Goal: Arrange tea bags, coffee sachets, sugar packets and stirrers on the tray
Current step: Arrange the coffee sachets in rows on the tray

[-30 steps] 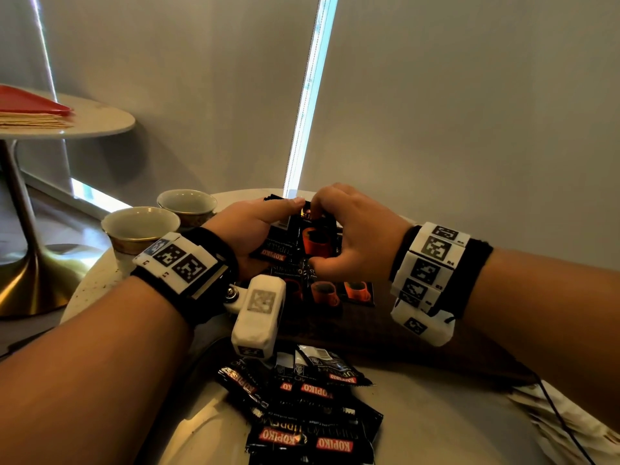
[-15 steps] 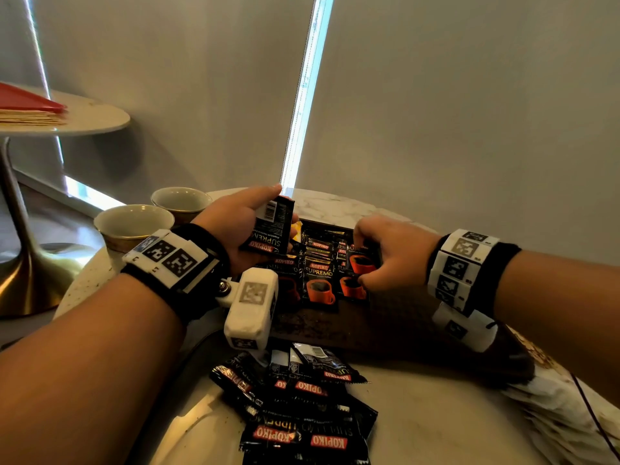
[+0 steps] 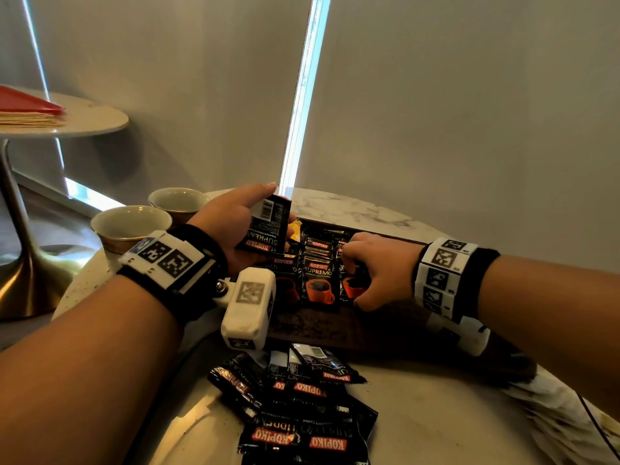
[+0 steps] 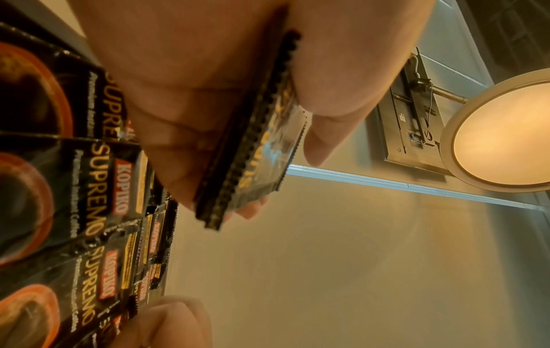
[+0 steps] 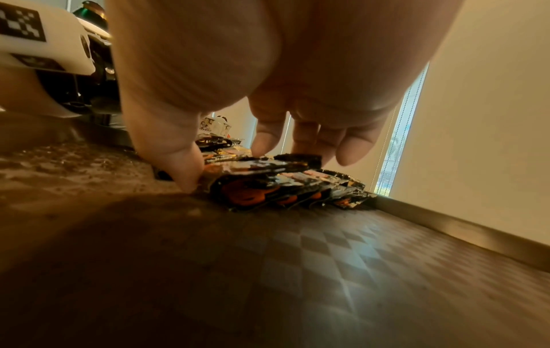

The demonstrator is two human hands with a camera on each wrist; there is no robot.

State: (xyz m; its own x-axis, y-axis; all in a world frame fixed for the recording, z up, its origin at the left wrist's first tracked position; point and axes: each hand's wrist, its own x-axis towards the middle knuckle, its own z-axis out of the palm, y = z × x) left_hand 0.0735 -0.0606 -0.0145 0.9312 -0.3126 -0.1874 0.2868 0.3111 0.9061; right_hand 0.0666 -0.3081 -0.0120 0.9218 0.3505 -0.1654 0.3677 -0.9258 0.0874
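Observation:
A dark tray [image 3: 335, 327] lies in the middle of the round table, with rows of black Kopiko coffee sachets [image 3: 317, 280] laid overlapping on its far left part. My left hand [image 3: 235, 226] holds a small stack of coffee sachets [image 3: 266, 226] upright above the tray's left end; the left wrist view shows the stack [image 4: 253, 146] pinched between thumb and fingers. My right hand [image 3: 375, 263] is down on the tray, thumb and curled fingers round the rightmost sachet [image 5: 268, 188] of the rows. No tea bags or stirrers can be made out.
A loose pile of coffee sachets [image 3: 295, 407] lies on the table in front of the tray. Two cups [image 3: 131, 224] [image 3: 177, 201] stand at the back left. White paper packets [image 3: 563, 417] lie at the right edge. A side table [image 3: 84, 122] stands far left.
My right hand left the stack held in my left hand and went down and right onto the tray's sachet rows. The left hand tilted its stack up slightly.

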